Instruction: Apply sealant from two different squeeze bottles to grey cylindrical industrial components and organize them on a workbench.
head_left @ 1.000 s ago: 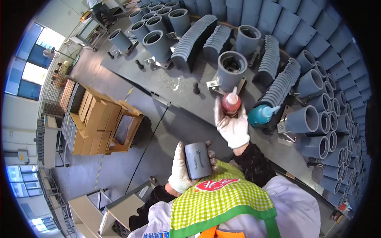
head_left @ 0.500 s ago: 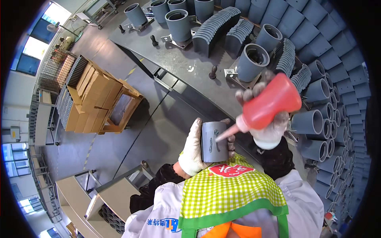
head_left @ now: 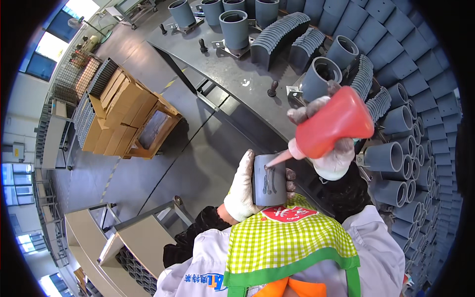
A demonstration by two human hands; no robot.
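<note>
My left hand (head_left: pixel 242 190), in a white glove, is wrapped round a short grey plastic pipe piece (head_left: pixel 269 190) and holds it in front of my apron. Dark wet glue streaks show on the face turned toward me. In my gloved right hand (head_left: pixel 334 158) is a red squeeze bottle (head_left: pixel 336 123), tilted so that its pale nozzle points down to the left. The nozzle tip is at the upper part of the grey piece, on or just over the streaks. My right hand's fingers are partly hidden behind the bottle.
A dark workbench (head_left: pixel 222 69) carries grey pipe collars (head_left: pixel 234 32) in metal fixtures, curved grey pieces (head_left: pixel 282 34) in rows and small black knobs (head_left: pixel 272 89). Stacked grey pipes (head_left: pixel 386 157) stand close at my right. Cardboard boxes (head_left: pixel 121 106) sit on a wooden pallet at left.
The nozzle has moved from the middle of the grey piece up toward its top edge. More dark glue streaks are on its face. The view has shifted slightly.
</note>
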